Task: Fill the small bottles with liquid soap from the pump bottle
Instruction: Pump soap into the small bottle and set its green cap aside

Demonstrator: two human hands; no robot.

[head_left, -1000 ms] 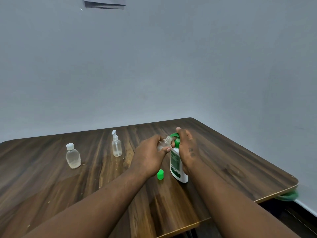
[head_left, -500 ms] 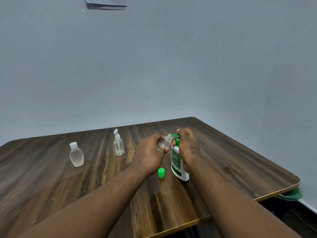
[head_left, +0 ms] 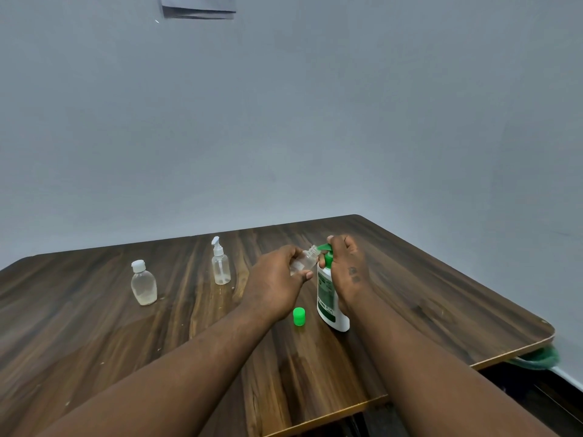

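Note:
A white pump bottle (head_left: 328,298) with a green label and green pump head stands on the wooden table (head_left: 441,310). My right hand (head_left: 348,266) is wrapped over its pump head. My left hand (head_left: 277,279) holds a small clear bottle (head_left: 304,261), uncapped and tilted, with its open neck right under the green spout. A loose green cap (head_left: 299,316) lies on the table just left of the pump bottle's base.
To the left stand a small clear spray bottle (head_left: 220,263) with a white pump top and a small clear flask (head_left: 143,283) with a white cap. The table's right and front edges are close; something green (head_left: 536,361) hangs below the right corner.
Both hands stay at the pump bottle with the small bottle at the spout; the right hand's fingers have shifted slightly on the pump head. The view has drifted a little.

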